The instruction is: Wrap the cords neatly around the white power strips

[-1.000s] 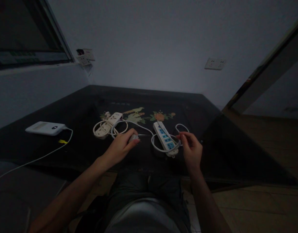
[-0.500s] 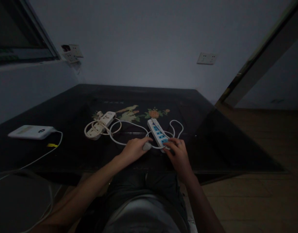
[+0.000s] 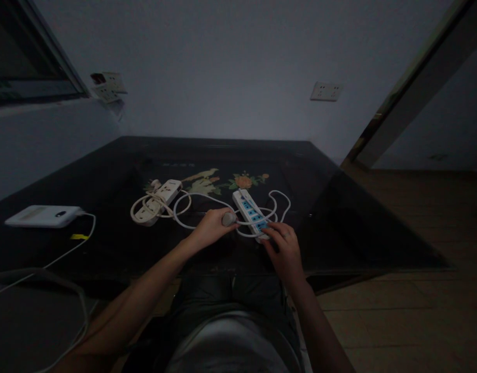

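My left hand (image 3: 208, 228) is closed on a pale plug (image 3: 228, 218), its thumb and fingers wrapped round the body. From the plug a white cord (image 3: 201, 195) runs over a white power strip (image 3: 241, 199) with blue sockets and lies in loose loops to both sides. My right hand (image 3: 288, 249) pinches the near end of that strip between thumb and fingers; part of the end is hidden behind them. To the left lies a second, cream power strip (image 3: 168, 190), wound about with its own cord (image 3: 134, 207).
A white power bank (image 3: 44, 216) with a cable lies on the left of the dark table (image 3: 359, 228), near a yellow tag (image 3: 79, 237). Painted flowers (image 3: 243, 181) decorate the tabletop. Wall sockets (image 3: 326, 91) are on the wall behind.
My left hand has raised the plug slightly and turned its face towards me, drawing the cord across the blue-socketed strip. My right hand stays at the strip's near end.
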A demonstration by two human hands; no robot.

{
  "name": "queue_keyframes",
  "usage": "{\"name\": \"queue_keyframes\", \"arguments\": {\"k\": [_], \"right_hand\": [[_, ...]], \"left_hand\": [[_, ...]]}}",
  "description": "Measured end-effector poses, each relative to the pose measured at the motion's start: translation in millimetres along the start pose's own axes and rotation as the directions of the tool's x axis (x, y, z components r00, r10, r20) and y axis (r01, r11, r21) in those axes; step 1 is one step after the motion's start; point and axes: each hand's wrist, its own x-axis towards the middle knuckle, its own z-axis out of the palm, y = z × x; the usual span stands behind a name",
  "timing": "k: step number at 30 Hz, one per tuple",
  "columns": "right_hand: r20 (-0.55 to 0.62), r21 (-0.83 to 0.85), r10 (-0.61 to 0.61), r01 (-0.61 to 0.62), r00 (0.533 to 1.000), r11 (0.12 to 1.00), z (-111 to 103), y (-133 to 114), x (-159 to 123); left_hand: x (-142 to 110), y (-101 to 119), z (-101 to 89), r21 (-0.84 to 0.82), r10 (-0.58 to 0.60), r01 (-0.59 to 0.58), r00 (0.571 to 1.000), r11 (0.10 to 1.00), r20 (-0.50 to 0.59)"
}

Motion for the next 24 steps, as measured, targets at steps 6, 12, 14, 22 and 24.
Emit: {"name": "queue_keyframes", "arguments": {"k": [6, 12, 14, 22, 24], "right_hand": [[0.119, 0.008, -0.161, 0.161, 0.98, 0.987, 16, -26, 2], [0.023, 0.082, -0.149, 0.147, 0.988, 0.986, 19, -29, -6], [0.025, 0.074, -0.148, 0.145, 0.989, 0.987, 18, -29, -6], [0.05, 0.24, -0.081, 0.067, 0.995, 0.969, 12, -36, -10], [0.082, 0.349, -0.007, -0.022, 0.997, 0.937, 11, -43, -16]], "left_hand": [[-6, 6, -3.0, -0.092, 0.022, -0.019, 0.999, 0.996, 0.037], [-21, -1, -27.6, -0.132, -0.023, 0.022, 1.0, 0.991, -0.003], [-20, -8, -30.5, -0.133, -0.065, 0.062, 0.998, 0.989, -0.016], [-31, 7, -10.4, -0.168, -0.061, 0.053, 0.997, 0.984, -0.04], [-44, 25, -4.6, -0.247, -0.042, 0.018, 0.995, 0.969, -0.091]]}}
